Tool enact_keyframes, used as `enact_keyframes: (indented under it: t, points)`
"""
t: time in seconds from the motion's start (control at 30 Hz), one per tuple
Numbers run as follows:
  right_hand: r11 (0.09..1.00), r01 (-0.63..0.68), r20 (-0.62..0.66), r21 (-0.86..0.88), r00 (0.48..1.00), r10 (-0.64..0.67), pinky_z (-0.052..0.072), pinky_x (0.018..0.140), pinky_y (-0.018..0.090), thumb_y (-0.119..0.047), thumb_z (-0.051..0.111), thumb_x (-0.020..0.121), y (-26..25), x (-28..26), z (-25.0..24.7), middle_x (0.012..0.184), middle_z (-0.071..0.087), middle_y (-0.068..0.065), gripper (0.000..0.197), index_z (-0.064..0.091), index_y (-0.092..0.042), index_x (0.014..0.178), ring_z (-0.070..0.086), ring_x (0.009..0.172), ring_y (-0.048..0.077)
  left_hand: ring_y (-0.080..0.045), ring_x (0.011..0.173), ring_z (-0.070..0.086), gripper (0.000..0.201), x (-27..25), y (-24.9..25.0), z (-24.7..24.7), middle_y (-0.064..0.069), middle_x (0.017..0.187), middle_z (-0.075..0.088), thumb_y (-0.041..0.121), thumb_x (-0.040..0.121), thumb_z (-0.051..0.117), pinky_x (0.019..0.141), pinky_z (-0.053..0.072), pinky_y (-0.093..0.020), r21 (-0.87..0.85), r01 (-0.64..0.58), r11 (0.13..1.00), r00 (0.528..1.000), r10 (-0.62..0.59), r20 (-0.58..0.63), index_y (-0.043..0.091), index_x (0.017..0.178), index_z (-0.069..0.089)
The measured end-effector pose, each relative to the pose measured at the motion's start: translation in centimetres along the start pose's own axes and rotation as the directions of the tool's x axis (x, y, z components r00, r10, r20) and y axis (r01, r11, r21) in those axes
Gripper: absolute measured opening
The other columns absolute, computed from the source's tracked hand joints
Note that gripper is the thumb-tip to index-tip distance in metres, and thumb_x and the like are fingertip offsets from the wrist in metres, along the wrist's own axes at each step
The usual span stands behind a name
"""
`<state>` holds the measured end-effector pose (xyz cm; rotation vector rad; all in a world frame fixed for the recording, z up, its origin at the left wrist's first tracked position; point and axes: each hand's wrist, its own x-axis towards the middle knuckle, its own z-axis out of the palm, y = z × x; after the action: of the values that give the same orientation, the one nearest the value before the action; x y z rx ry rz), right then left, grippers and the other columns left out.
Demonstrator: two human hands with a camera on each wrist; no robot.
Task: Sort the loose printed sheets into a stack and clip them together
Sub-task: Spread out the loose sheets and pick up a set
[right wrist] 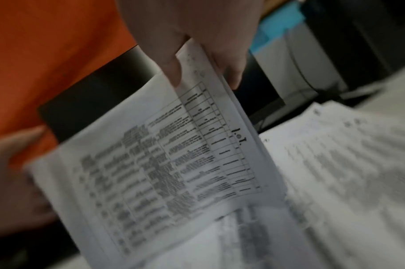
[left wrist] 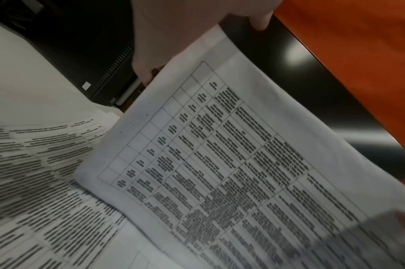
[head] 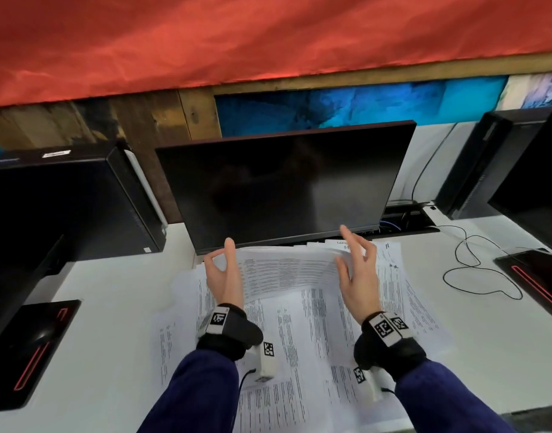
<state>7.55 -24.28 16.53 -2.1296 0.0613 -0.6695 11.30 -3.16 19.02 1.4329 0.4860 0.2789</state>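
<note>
Between my two hands a thin bundle of printed sheets [head: 287, 270] hangs raised above the desk, just in front of the monitor. My left hand [head: 219, 255] pinches its left edge; the left wrist view shows the tabled top page [left wrist: 219, 154] running out from under the thumb [left wrist: 144, 72]. My right hand [head: 346, 252] pinches the right edge, with its thumb [right wrist: 171, 69] on the top sheet and its fingers [right wrist: 231, 72] behind. More loose printed sheets [head: 299, 332] lie spread and overlapping on the white desk [head: 112, 307] beneath my wrists.
A dark monitor [head: 284, 182] stands right behind the raised bundle. Black computer towers stand at left [head: 71, 198] and right [head: 474, 164]. A thin black cable [head: 474, 267] loops on the desk at right. Black pads with red lines lie at left [head: 34, 348] and right [head: 537, 276].
</note>
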Motion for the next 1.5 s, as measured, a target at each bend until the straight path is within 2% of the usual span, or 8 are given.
enact_keyframes:
  t: [0.27, 0.47, 0.73, 0.9, 1.03, 1.13, 1.27, 1.5]
  points:
    - [0.889, 0.124, 0.186, -0.440, 0.982, -0.044, 0.056, 0.066, 0.034, 0.007, 0.053, 0.083, 1.7, 0.1, -0.3, 0.154, 0.013, 0.009, 0.084, 0.020, -0.031, 0.150, 0.057, 0.084, 0.018, -0.011, 0.076, 0.055, 0.029, 1.6, 0.1, 0.2, -0.001, 0.092, 0.057, 0.037, 0.092, 0.054, 0.056, 0.038, -0.020, 0.098, -0.025, 0.995, 1.000, 0.026, -0.010, 0.015, 0.111, 0.049]
    - [0.905, 0.152, 0.174, -0.398, 0.981, -0.088, 0.052, 0.073, 0.041, 0.001, 0.051, 0.086, 1.2, 0.9, -0.8, 0.112, 0.054, 0.013, 0.037, 0.055, -0.009, 0.122, 0.056, 0.092, 0.030, -0.015, 0.095, 0.051, 0.021, 1.8, 0.6, -0.2, -0.001, 0.110, 0.052, 0.022, 0.096, 0.047, 0.080, 0.035, -0.022, 0.242, -0.236, 0.941, 0.971, 0.241, 0.009, 0.016, 0.115, 0.053]
    - [0.943, 0.108, 0.229, -0.314, 0.973, -0.035, 0.047, 0.083, 0.036, -0.013, 0.047, 0.092, 0.8, 1.5, -1.3, 0.108, 0.055, 0.008, 0.030, 0.055, -0.009, 0.121, 0.054, 0.094, 0.024, -0.023, 0.114, 0.052, 0.041, -0.6, 0.1, 3.8, 0.001, 0.106, 0.058, 0.056, 0.086, 0.039, 0.113, 0.003, -0.053, 0.675, -0.729, -0.112, 0.576, 0.433, 0.694, 0.025, 0.096, 0.063]
    - [0.977, 0.067, 0.128, -0.201, 0.991, -0.041, 0.045, 0.095, 0.037, -0.025, 0.037, 0.094, 1.4, 1.7, -1.1, 0.120, 0.049, 0.006, 0.040, 0.049, -0.013, 0.131, 0.050, 0.104, 0.016, -0.026, 0.103, 0.058, 0.038, -3.4, 0.8, 8.5, -0.005, 0.113, 0.060, 0.006, 0.089, 0.045, 0.084, 0.043, -0.037, 0.506, -0.829, -0.237, 0.482, 0.156, 0.862, 0.015, 0.126, 0.042]
    - [0.944, -0.323, -0.057, 0.073, 0.943, 0.327, 0.026, 0.110, 0.031, -0.011, 0.066, 0.086, 3.7, 0.7, -2.0, 0.144, 0.026, 0.014, 0.078, 0.021, -0.016, 0.150, 0.031, 0.133, 0.021, -0.028, 0.091, 0.062, 0.030, -2.8, 3.5, 7.7, -0.003, 0.099, 0.062, 0.001, 0.089, 0.042, 0.067, 0.040, -0.036, 0.591, -0.802, -0.086, 0.554, 0.262, 0.790, 0.016, 0.115, 0.046]
    - [0.663, -0.624, 0.196, 0.415, 0.772, 0.604, 0.032, 0.109, 0.045, -0.018, 0.074, 0.080, 4.1, 0.6, -2.8, 0.148, 0.030, 0.010, 0.093, 0.015, -0.022, 0.151, 0.037, 0.134, 0.029, -0.027, 0.084, 0.060, 0.020, -0.8, 5.8, 5.2, 0.000, 0.089, 0.058, 0.015, 0.094, 0.044, 0.069, 0.041, -0.032, 0.602, -0.720, 0.345, 0.693, 0.316, 0.647, 0.017, 0.113, 0.050]
    - [0.562, -0.647, 0.467, 0.515, 0.762, 0.449, 0.040, 0.097, 0.038, -0.017, 0.066, 0.087, 2.0, 2.9, -3.1, 0.125, 0.061, -0.004, 0.051, 0.048, -0.022, 0.135, 0.057, 0.118, 0.020, -0.014, 0.103, 0.063, 0.029, 0.8, 5.6, 2.3, 0.003, 0.112, 0.065, 0.013, 0.094, 0.050, 0.086, 0.051, -0.030, 0.324, -0.464, 0.824, 0.790, 0.219, 0.573, 0.019, 0.122, 0.054]
    - [0.598, -0.487, 0.403, 0.636, 0.871, 0.280, 0.054, 0.088, 0.043, -0.004, 0.063, 0.087, -3.8, 3.5, -0.3, 0.110, 0.071, 0.009, 0.025, 0.065, -0.009, 0.112, 0.068, 0.102, 0.027, -0.001, 0.118, 0.038, 0.049, -3.7, 3.1, -0.2, 0.012, 0.126, 0.037, 0.022, 0.101, 0.041, 0.093, 0.027, -0.005, 0.189, -0.259, 0.947, 0.950, 0.214, 0.226, 0.013, 0.146, 0.025]
